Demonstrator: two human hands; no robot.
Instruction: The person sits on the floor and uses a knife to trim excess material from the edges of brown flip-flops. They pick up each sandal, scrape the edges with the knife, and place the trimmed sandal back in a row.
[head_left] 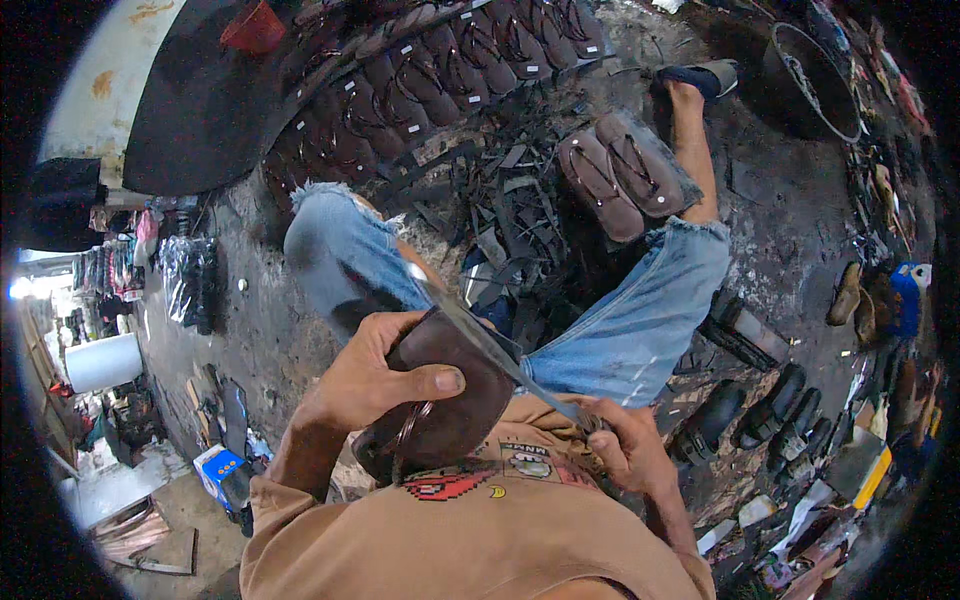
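In front of the tan shirt (440,545), L hand (385,370) grips the brown sandal (465,390), thumb atop; by the shirt's right side, R hand (622,448) grips one end of a long thin blade (490,347) running along the sandal's edge. Prob. best: sole firm, angle steady, L thumb well clear.

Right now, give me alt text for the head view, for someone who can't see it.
A person in a tan shirt holds a brown sandal in the left grip, and a long blade beside its edge in the right grip. Ahead, dark scraps lie between rowed sandals at upper left and another pair at upper right.
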